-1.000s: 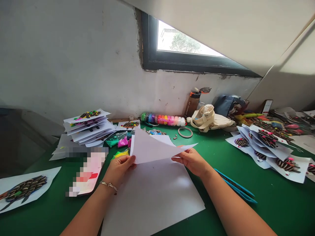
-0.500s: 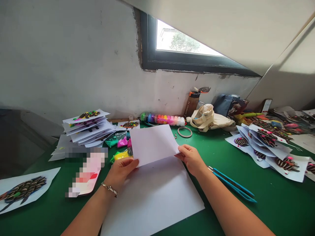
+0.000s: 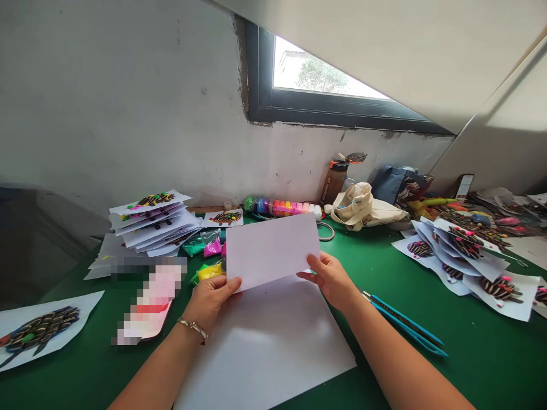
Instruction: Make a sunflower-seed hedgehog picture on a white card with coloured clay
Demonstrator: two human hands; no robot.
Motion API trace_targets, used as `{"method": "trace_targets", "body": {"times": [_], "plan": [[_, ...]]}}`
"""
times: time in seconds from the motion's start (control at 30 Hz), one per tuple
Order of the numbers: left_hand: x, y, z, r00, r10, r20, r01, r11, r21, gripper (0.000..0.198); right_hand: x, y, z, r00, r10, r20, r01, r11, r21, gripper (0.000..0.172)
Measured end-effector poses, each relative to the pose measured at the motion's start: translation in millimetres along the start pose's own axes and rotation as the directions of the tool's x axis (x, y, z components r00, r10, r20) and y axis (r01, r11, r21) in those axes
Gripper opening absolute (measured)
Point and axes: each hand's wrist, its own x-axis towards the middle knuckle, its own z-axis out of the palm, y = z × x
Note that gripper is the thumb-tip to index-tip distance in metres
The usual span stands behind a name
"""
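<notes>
Pinching a white paper sheet (image 3: pixel 271 250) between thumb and fingers of left hand (image 3: pixel 209 303) and right hand (image 3: pixel 330 280), best kept square over the larger sheet (image 3: pixel 273 353)!

Nothing here can be read with certainty. A brown water bottle (image 3: pixel 334 181) at the back of the bench (image 3: pixel 478 353) has a line of small pale lettering running up its side, too small and blurred to make out. A small white card (image 3: pixel 465 187) standing farther right carries dark print, also illegible. A pixelated object (image 3: pixel 149 302) lying on the bench has its surface blurred out, so any writing there stays hidden.
</notes>
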Motion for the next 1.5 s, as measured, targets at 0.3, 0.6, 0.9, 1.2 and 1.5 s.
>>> {"method": "trace_targets", "body": {"times": [0.3, 0.6, 0.9, 1.2, 1.5], "plan": [[1, -4, -2.3, 0.996, -0.002, 0.085, 0.000, 1.000, 0.023, 0.031, 2, 8, -2, 1.000, 0.014, 0.025, -0.012, 0.997, -0.073, 0.039], [2, -3, 0.6, 0.996, -0.034, 0.080, 0.049, 0.981, -0.187, 0.033, -2, 3, 2, 0.996, -0.093, 0.015, 0.094, 0.979, -0.183, 0.032], [2, -8, 1.5, 0.999, 0.049, 0.020, -0.046, 0.992, -0.116, 0.028, -1, 6, 4, 0.972, -0.219, -0.088, 0.176, 0.921, -0.347, 0.028], [0, -3, 4.3, 0.990, 0.119, -0.073, -0.120, 0.993, -0.007, 0.038, -1, 6, -7, 0.989, -0.107, 0.100, 0.128, 0.965, -0.227, 0.029], [-1, -5, 3.9, 0.973, 0.204, -0.105, -0.196, 0.977, 0.082, 0.036, 5, 14, -8, 0.997, -0.070, -0.029, 0.061, 0.970, -0.236, 0.026]]}}
